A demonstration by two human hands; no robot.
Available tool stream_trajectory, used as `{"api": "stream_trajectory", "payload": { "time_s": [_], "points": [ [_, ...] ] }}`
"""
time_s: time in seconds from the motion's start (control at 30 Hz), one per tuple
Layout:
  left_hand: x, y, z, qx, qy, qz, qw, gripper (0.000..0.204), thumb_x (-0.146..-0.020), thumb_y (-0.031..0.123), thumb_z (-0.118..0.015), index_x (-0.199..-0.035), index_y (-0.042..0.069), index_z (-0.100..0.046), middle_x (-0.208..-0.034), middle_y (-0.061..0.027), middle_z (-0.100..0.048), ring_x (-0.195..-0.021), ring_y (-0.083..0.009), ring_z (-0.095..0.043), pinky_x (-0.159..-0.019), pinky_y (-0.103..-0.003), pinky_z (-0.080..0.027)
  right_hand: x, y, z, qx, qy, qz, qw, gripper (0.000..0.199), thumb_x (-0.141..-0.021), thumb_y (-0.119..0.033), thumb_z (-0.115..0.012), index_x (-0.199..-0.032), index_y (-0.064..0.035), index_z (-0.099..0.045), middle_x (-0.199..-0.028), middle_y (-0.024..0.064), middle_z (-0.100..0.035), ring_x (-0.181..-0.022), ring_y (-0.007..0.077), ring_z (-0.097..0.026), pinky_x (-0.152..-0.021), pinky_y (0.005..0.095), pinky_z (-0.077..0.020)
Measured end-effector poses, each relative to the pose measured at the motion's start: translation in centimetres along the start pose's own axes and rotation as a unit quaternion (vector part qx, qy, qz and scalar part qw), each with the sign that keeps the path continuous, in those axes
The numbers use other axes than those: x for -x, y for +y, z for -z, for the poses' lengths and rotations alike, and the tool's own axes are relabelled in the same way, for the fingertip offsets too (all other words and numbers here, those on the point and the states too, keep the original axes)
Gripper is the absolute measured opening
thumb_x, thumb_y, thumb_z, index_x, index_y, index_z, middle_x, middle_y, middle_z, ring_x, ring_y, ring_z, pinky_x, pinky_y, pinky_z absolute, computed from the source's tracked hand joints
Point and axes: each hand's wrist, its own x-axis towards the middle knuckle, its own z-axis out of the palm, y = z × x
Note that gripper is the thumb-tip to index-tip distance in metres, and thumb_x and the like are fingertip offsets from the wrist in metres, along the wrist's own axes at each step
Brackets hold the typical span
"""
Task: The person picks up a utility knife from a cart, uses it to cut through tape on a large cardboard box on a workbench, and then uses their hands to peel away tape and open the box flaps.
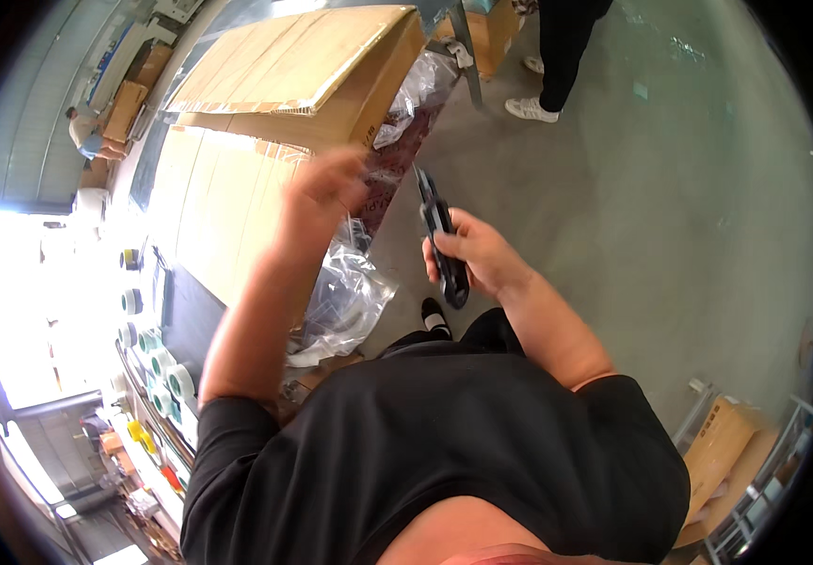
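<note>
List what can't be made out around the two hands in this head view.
- Left hand: motion-blurred, so its grip on the clear plastic bag is unclear.
- Black tool in right hand: middle hidden by fingers.
- Cardboard box: contents hidden by its flaps.

You work in daylight that comes strongly from the far left of your left hand (331, 184): there the picture is burned out to white, and the rolls of tape (157, 367) below that hand are half lost in the glare. To the right of your right hand (482, 254) the concrete floor (670, 188) is lit evenly, with soft pale reflections and only weak shadows. Your left hand is smeared by motion blur; the right hand and the black tool (444, 245) in it are sharper. The fisheye lens bends the straight edges of the cardboard box (303, 66) above your hands, and the corners fall into a black rim. The small things near that rim are perhaps out of focus.
</note>
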Motion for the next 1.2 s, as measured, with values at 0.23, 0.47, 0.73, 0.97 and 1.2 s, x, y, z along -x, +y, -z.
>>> {"api": "stream_trajectory", "payload": {
  "time_s": [0.23,0.47,0.73,0.97,1.2],
  "points": [
    [-10.9,-11.0,6.7,-0.359,-0.037,0.013,0.933,0.080,-0.092,0.056,-0.060,-0.154,0.010,-0.037,-0.161,-0.0137,-0.034,-0.149,-0.0315,-0.030,-0.119,-0.043,-0.029,-11.2,3.2,3.2,0.073,0.151,0.117,0.979,0.044,-0.103,-0.015,-0.053,-0.143,-0.0025,-0.043,-0.092,0.0074,-0.063,-0.079,0.0155,-0.063,-0.069,0.0306,-0.0529],
    [-7.1,-15.1,3.4,-0.389,-0.051,-0.064,0.918,0.085,-0.090,0.056,-0.061,-0.153,0.004,-0.038,-0.161,-0.0120,-0.034,-0.152,-0.0309,-0.023,-0.123,-0.046,-0.015,-13.9,5.8,2.5,0.098,0.160,0.156,0.970,0.053,-0.102,-0.009,-0.051,-0.152,-0.0064,-0.036,-0.088,0.0088,-0.065,-0.067,0.0158,-0.063,-0.062,0.0310,-0.0525],
    [-7.3,-14.2,3.2,-0.407,-0.029,-0.086,0.909,0.076,-0.090,0.040,-0.066,-0.150,0.001,-0.041,-0.158,-0.0157,-0.039,-0.149,-0.0338,-0.029,-0.121,-0.043,-0.021,-14.8,5.2,0.8,0.090,0.190,0.142,0.967,0.059,-0.101,-0.009,-0.052,-0.156,-0.0043,-0.030,-0.082,0.0082,-0.064,-0.061,0.0149,-0.060,-0.058,0.0300,-0.0504],
    [-7.1,-15.3,3.5,-0.394,-0.023,-0.081,0.915,0.081,-0.089,0.050,-0.065,-0.150,0.003,-0.041,-0.159,-0.0120,-0.037,-0.150,-0.0308,-0.027,-0.122,-0.048,-0.016,-15.9,5.1,0.5,0.079,0.185,0.133,0.971,0.057,-0.101,-0.008,-0.052,-0.155,-0.0035,-0.033,-0.078,0.0070,-0.061,-0.060,0.0147,-0.059,-0.055,0.0309,-0.0497],
    [-7.3,-14.0,3.1,-0.407,-0.025,-0.093,0.908,0.074,-0.089,0.040,-0.067,-0.147,0.000,-0.045,-0.157,-0.0146,-0.041,-0.149,-0.0340,-0.030,-0.120,-0.044,-0.022,-14.7,2.5,0.0,0.129,0.182,0.080,0.972,0.049,-0.098,-0.005,-0.051,-0.146,-0.0082,-0.049,-0.072,0.0067,-0.060,-0.056,0.0148,-0.057,-0.051,0.0316,-0.0470]
  ]
}}
